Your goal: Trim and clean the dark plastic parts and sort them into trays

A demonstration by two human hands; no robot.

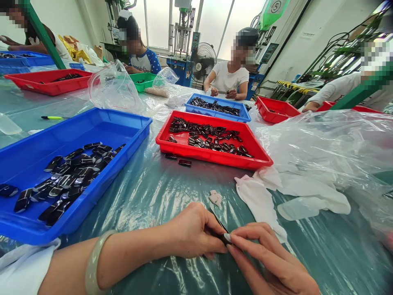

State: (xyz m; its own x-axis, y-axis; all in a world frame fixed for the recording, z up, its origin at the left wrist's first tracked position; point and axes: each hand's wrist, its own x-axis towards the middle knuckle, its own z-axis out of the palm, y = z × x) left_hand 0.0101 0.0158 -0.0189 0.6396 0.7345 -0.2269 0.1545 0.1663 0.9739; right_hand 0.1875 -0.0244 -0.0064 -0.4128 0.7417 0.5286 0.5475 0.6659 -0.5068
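The left hand (pixel 196 230) and right hand (pixel 267 256) pinch a black piece (pixel 223 237), seemingly working its end. The next move calls for steadiness.

Four red trays (pixel 211 157), one green tray (pixel 146 77), two nearer blue trays (pixel 92 133); far-left blue trays (pixel 14 65) overlap too much to count. Two loose dark pieces (pixel 184 163); piled pieces (pixel 72 168), uncountable. Four co-workers (pixel 231 78), one fan (pixel 202 61), one pen (pixel 53 117), one bracelet (pixel 91 264).
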